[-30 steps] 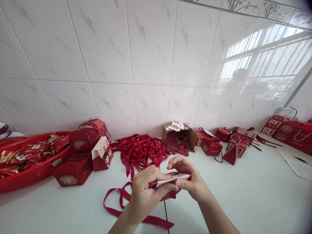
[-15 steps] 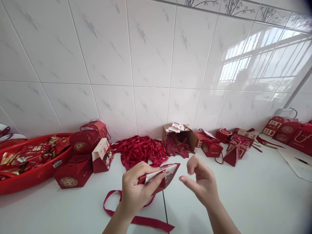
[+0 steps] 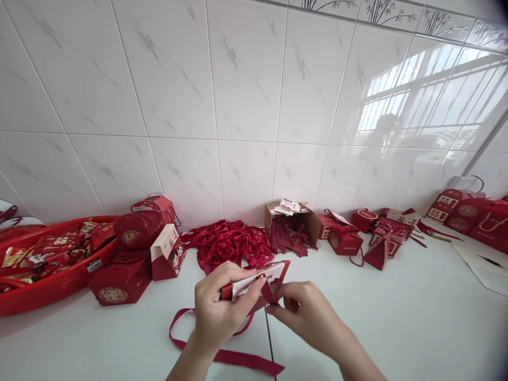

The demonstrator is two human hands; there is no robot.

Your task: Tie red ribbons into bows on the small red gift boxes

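Note:
My left hand [image 3: 222,307] is closed on a flattened red and white gift box [image 3: 262,279], held a little above the white counter [image 3: 397,328]. My right hand [image 3: 307,316] sits just right of it, fingers pinched on the box's lower red flap. A long red ribbon [image 3: 230,355] lies looped on the counter under my hands. Behind them a heap of red ribbons [image 3: 230,243] is piled against the tiled wall.
A red tray of wrapped sweets [image 3: 47,262] stands at the left, with assembled red gift boxes [image 3: 137,251] beside it. A cardboard box of ribbons [image 3: 291,225] and more red boxes [image 3: 369,235] line the wall. Red bags [image 3: 472,217] and a paper sheet [image 3: 486,267] lie at the right.
My right hand let go of the box and pulled away to the right, then came back and pinched its lower flap. My left hand kept hold and tilted the box upward.

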